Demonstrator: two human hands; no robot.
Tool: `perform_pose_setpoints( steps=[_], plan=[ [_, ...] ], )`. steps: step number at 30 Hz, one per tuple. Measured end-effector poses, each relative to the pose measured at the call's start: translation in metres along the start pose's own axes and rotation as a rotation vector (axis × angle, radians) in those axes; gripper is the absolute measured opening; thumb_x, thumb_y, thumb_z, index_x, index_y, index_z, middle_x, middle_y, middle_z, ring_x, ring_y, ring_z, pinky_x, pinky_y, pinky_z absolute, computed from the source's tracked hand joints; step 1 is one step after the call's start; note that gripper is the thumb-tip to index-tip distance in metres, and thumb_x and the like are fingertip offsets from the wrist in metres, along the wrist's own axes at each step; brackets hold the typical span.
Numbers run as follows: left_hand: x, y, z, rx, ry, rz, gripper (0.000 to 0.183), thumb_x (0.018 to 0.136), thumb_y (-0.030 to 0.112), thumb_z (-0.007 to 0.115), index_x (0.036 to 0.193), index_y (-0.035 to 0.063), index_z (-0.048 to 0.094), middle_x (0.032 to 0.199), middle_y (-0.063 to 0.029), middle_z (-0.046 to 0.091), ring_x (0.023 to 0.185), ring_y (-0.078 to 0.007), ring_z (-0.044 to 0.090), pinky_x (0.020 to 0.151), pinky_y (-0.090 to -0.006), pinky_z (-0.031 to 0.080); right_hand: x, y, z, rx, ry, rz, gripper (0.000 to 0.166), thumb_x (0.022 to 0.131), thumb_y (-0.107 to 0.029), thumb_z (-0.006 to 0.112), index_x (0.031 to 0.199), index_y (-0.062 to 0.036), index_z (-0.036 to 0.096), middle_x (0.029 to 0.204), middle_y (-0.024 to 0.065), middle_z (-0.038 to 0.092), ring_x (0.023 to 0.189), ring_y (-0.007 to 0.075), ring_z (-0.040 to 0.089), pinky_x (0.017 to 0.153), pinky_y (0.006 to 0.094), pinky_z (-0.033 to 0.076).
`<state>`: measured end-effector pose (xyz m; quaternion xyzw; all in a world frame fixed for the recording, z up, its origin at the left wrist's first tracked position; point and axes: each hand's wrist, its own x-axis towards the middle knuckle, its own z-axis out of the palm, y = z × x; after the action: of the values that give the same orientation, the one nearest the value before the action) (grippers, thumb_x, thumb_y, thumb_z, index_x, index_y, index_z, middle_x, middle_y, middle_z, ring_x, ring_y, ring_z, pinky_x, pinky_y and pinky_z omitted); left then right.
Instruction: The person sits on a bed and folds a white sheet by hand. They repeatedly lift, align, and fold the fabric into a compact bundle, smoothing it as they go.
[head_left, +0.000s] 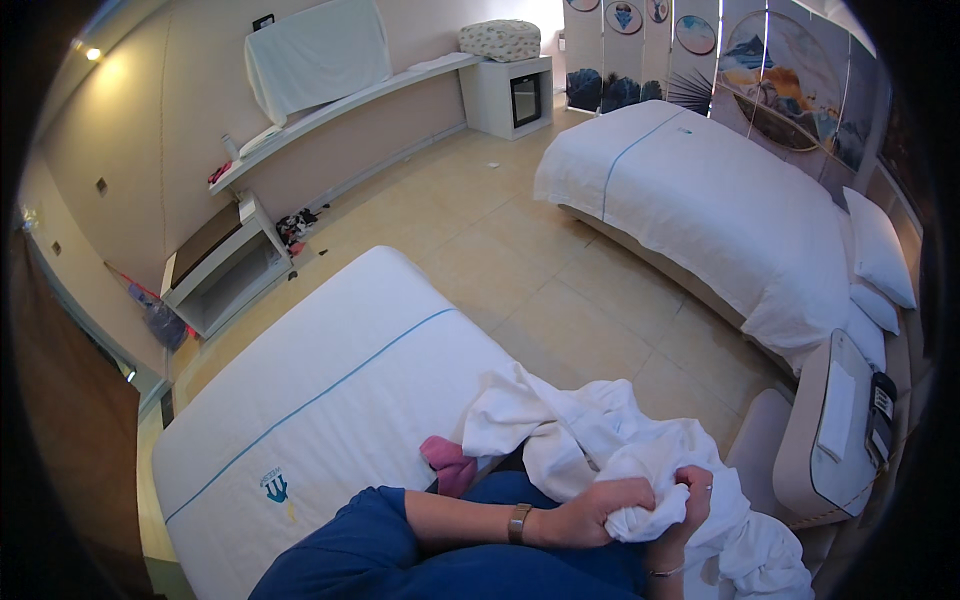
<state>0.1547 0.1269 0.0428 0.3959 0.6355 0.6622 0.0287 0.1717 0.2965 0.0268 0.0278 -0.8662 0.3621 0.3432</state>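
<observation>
Bunched white bedding (585, 416) spreads over the near bed's right side and down in front of me. My left hand (596, 514), with a watch at its wrist, grips a gathered fold of it. Close beside it, my right hand (694, 502) clutches the same fold; a ring and a bracelet show on that side. Left of the bedding, a pink cloth (450, 463) hangs at my waist against blue clothing. The near bed (330, 360) has a smooth white cover with a blue stripe and a printed logo.
Across the tiled floor (525, 262) stands a second bed (690, 180) with white covers and pillows (874, 247). A nightstand (795, 442) holding a telephone (883, 397) is at right. A low cabinet (225, 270), dark cloths (296, 229) and a wall shelf (352, 97) lie beyond.
</observation>
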Motion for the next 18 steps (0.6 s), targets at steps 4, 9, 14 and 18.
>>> perform_pose_setpoints(
  steps=[4,9,14,18],
  plan=[
    [-0.011,-0.011,0.007,0.143,0.003,-0.030,0.032,0.078,0.009,0.071,0.105,0.0054,0.056,0.098,-0.0139,0.061,0.094,-0.0313,0.062,0.078,-0.0384,0.049,0.004,-0.003,-0.010,0.141,-0.086,0.224,0.017,0.078,-0.006,0.065,0.093,-0.0021,0.059,0.086,0.0054,0.061,0.081,0.0156,0.058,0.073,0.0275,0.047],
    [0.002,-0.006,-0.002,0.459,0.133,-0.130,0.045,0.074,0.007,0.072,0.116,0.0052,0.056,0.101,-0.0146,0.062,0.094,-0.0330,0.062,0.078,-0.0399,0.051,0.000,-0.012,-0.017,0.234,-0.176,0.246,0.022,0.075,-0.010,0.072,0.090,-0.0021,0.059,0.081,0.0054,0.060,0.077,0.0145,0.057,0.071,0.0290,0.047],
    [0.003,-0.014,-0.013,0.325,0.148,0.026,0.049,0.071,0.006,0.075,0.117,0.0043,0.057,0.101,-0.0133,0.062,0.095,-0.0328,0.061,0.084,-0.0370,0.049,-0.001,-0.018,-0.013,0.258,-0.169,0.231,0.020,0.076,-0.012,0.072,0.087,-0.0017,0.059,0.079,0.0064,0.061,0.075,0.0160,0.058,0.069,0.0304,0.047],
    [0.003,0.001,-0.012,-0.252,-0.133,-0.256,0.041,0.072,0.005,0.076,0.109,0.0047,0.057,0.098,-0.0132,0.063,0.095,-0.0324,0.061,0.084,-0.0362,0.049,0.009,-0.010,-0.010,0.090,-0.123,0.038,0.023,0.075,-0.012,0.074,0.091,-0.0012,0.061,0.081,0.0091,0.064,0.077,0.0186,0.061,0.071,0.0311,0.048]
  ],
)
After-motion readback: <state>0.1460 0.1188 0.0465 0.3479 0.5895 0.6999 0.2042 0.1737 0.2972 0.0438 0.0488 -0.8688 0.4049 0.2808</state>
